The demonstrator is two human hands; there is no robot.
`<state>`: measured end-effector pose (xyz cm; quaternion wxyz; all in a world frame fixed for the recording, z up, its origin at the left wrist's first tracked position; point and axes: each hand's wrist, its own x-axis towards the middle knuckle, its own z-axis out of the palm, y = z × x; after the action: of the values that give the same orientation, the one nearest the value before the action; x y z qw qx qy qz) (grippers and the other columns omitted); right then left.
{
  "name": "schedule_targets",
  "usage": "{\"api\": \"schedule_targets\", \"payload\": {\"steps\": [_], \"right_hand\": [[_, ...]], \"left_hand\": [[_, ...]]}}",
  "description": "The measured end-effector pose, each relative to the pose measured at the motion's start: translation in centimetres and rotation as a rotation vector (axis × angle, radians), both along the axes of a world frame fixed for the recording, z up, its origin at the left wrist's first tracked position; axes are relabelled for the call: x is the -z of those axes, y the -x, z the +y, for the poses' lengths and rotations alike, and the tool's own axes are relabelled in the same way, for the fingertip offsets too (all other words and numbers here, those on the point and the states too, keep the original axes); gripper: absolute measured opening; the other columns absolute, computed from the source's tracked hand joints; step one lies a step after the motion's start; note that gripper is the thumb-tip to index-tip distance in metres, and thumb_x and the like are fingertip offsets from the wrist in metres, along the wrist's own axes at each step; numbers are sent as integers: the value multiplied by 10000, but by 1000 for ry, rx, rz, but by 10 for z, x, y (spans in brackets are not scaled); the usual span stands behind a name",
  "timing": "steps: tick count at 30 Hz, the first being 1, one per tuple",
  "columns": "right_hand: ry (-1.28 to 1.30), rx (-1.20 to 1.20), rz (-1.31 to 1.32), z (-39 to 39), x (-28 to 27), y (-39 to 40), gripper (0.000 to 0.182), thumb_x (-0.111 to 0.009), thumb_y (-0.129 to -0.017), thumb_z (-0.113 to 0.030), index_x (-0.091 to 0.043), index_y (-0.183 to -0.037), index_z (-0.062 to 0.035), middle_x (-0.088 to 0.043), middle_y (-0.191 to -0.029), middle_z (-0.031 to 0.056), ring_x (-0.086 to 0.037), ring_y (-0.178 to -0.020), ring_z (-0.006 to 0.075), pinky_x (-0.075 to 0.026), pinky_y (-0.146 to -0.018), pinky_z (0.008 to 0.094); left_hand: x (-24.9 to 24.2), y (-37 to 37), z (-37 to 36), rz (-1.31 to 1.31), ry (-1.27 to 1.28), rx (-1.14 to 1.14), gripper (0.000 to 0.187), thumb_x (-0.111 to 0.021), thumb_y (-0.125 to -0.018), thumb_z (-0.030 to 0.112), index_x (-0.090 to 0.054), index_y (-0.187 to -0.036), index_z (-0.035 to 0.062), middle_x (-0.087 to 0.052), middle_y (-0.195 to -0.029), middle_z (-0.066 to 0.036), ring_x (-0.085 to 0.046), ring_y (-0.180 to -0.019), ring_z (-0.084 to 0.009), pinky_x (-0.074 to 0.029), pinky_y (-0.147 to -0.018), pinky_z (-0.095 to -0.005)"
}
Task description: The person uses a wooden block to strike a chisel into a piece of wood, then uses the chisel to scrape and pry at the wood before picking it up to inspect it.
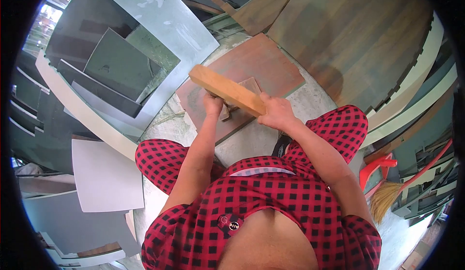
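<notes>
A long squared wooden block (227, 90) slants over the board, its far end toward the upper left. My right hand (277, 112) is closed around the block's near end. Below the block lies a small wooden piece (250, 83), mostly covered by it. My left hand (213, 104) is closed at the left edge of this small piece, with its fingertips hidden under the block. Both hands are above a reddish-brown board (276, 62) that lies flat on the floor in front of my crossed legs.
A large wood-grain panel (348, 33) stands at the upper right. Pale and dark sheets (116, 57) lean at the left, with a white panel (106, 175) nearer me. A red plastic object (375, 168) and a straw broom (386, 197) are at my right.
</notes>
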<state>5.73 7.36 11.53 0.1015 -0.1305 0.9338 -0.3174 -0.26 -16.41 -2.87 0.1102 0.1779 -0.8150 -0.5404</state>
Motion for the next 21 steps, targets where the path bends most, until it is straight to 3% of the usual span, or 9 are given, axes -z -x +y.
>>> {"api": "schedule_targets", "payload": {"steps": [3, 5, 9, 12, 17, 19, 21], "right_hand": [[-48, -23, -68, 1, -1, 2, 544, -734, -585, -314, -466, -970, -40, -604, -817, 224, -579, -809, 426, -452, -716, 475], [45, 1, 9, 0, -15, -3, 491, -701, -590, -262, -467, -953, -28, -620, -804, 224, -601, -818, 406, -465, -742, 472], [116, 55, 40, -5, -8, -2, 520, -735, -574, -289, -484, -959, -45, -618, -816, 220, -594, -809, 415, -461, -736, 468], [-91, -53, -11, -4, 2, 0, 518, -738, -579, -305, -477, -941, -44, -611, -804, 223, -588, -799, 420, -458, -718, 469], [56, -34, -10, -3, -16, -4, 513, -714, -588, -282, -468, -965, -36, -611, -799, 233, -597, -806, 409, -463, -728, 463], [44, -19, -24, -5, -13, -4, 512, -718, -580, -280, -475, -962, -41, -613, -802, 229, -598, -807, 408, -465, -728, 461], [30, 3, -27, -6, -4, -1, 511, -722, -573, -279, -482, -960, -46, -616, -805, 225, -599, -808, 407, -466, -728, 458]], "left_hand": [[-3, 0, 1, 15, -18, 0, 194, -706, -697, 93, -678, -860, -9, -699, -832, -128, -670, -770, -213, -499, -687, -328], [-5, -4, 2, 22, -24, -3, 188, -698, -708, 94, -679, -864, -7, -699, -835, -131, -671, -766, -212, -498, -687, -325], [8, 1, -5, 43, 10, 50, 188, -674, -735, 113, -675, -880, -8, -694, -844, -159, -675, -781, -232, -498, -682, -335], [8, 0, -2, 81, 41, 31, 196, -667, -741, 129, -672, -874, -14, -690, -836, -174, -677, -783, -251, -497, -676, -348], [10, -1, -6, 18, 127, 17, 192, -662, -746, 135, -674, -865, -16, -686, -831, -186, -678, -796, -281, -500, -688, -358], [12, 0, -6, 48, 12, 37, 214, -670, -742, 146, -671, -869, -26, -687, -842, -188, -678, -812, -282, -500, -697, -361], [12, 3, -7, 25, 60, 29, 223, -675, -736, 146, -669, -871, -32, -689, -847, -184, -678, -812, -267, -500, -696, -358]]}}
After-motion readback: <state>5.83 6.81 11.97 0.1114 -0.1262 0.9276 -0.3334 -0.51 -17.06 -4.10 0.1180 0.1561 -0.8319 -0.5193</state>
